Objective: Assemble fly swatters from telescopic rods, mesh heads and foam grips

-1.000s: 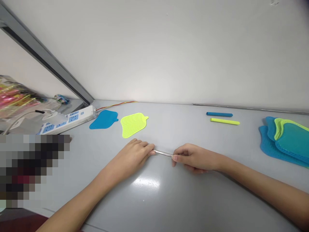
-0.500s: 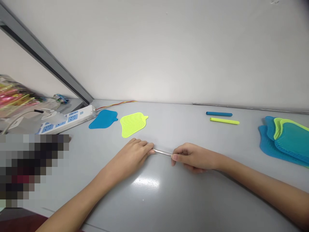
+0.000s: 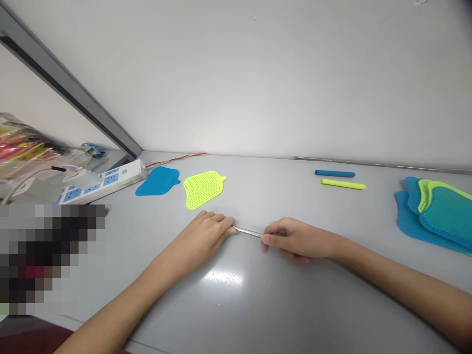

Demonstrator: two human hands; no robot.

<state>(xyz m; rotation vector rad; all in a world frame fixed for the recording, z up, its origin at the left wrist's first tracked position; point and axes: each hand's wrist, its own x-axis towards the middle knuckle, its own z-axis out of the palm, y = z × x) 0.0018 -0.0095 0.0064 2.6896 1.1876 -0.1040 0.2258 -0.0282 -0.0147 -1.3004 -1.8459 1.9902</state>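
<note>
A thin silver metal rod spans the gap between my two hands, low over the grey table. One end of it disappears under the closed fingers of my left hand. My right hand pinches the other end between thumb and fingers. Just beyond my left hand lies a yellow-green perforated fly swatter head, with a blue fly swatter head to its left. Farther back on the right, a blue handle tube and a yellow-green handle tube lie roughly parallel.
On the right is a pile of blue and yellow-green swatter heads. Long metal rods lie along the wall. A white power strip with plugs and cables sits at the left, near plastic-bagged items. The lower left is pixelated.
</note>
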